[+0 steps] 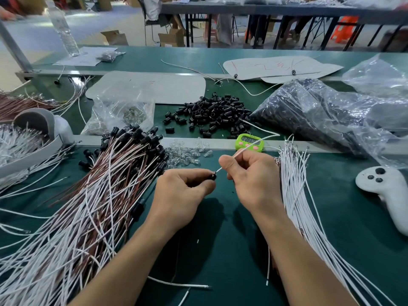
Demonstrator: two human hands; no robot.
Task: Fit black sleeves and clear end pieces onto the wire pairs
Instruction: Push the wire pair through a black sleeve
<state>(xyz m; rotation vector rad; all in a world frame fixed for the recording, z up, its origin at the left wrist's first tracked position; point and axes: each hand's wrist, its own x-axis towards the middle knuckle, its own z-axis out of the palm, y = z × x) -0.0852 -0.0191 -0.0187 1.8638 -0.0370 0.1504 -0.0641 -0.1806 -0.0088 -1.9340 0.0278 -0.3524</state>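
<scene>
Pinching one black sleeve (213,176) in the left hand (183,191), fingers curled on it, just above the bench (231,239) at centre. Gripping a white wire (245,147) in the right hand (249,173), fingers closed round it, wire end touching the sleeve. Noted loose sleeves (216,115) heaped farther back, clear end pieces (187,154) scattered just beyond the hands, near a green timer (249,142). Noted sleeved wire pairs (99,195) piled at left and bare white wires (295,184) bundled beside the right wrist.
</scene>
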